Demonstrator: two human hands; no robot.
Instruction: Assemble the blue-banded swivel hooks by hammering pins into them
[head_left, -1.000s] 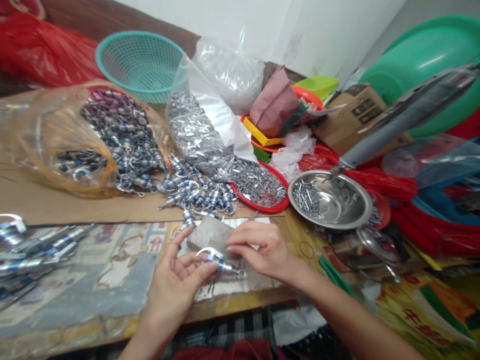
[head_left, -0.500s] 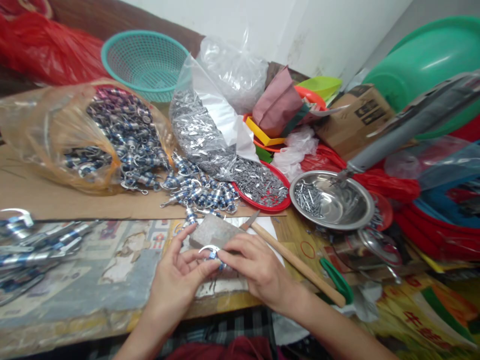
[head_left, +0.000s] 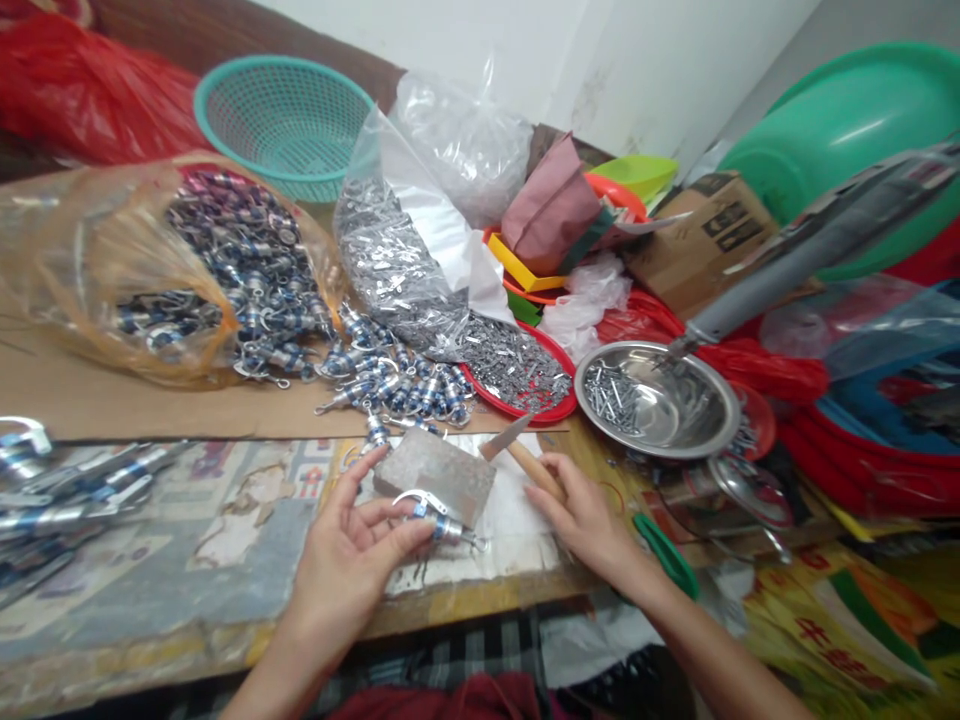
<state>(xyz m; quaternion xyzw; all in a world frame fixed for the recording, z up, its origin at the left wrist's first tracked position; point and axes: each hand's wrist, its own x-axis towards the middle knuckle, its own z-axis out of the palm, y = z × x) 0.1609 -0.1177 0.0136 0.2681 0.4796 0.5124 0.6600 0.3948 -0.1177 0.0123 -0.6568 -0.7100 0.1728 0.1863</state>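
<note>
My left hand (head_left: 367, 535) pinches a small silver-and-blue metal fitting (head_left: 442, 522) with a curved silver lever, its eyelet end pointing right. The fitting is at the near edge of a grey metal block (head_left: 435, 472), which lies on white paper (head_left: 517, 520). To the right, my right hand (head_left: 570, 505) is closed round the wooden handle of a hammer (head_left: 536, 470). The hammer's narrow metal head rests close to the block's right corner. My palm and fingers hide much of the handle.
Many similar fittings (head_left: 412, 385) spill from an orange-tinted plastic bag (head_left: 82, 270); more lie at left (head_left: 97, 500). Small metal pieces fill a red tray (head_left: 566, 405). A steel bowl (head_left: 705, 440) holds pins, with a grey tool (head_left: 795, 270) slanting above. A green basket (head_left: 225, 130) stands behind.
My right hand has left the fitting and moved right onto the hammer's handle. The left hand still holds the fitting, now more fully in view.
</note>
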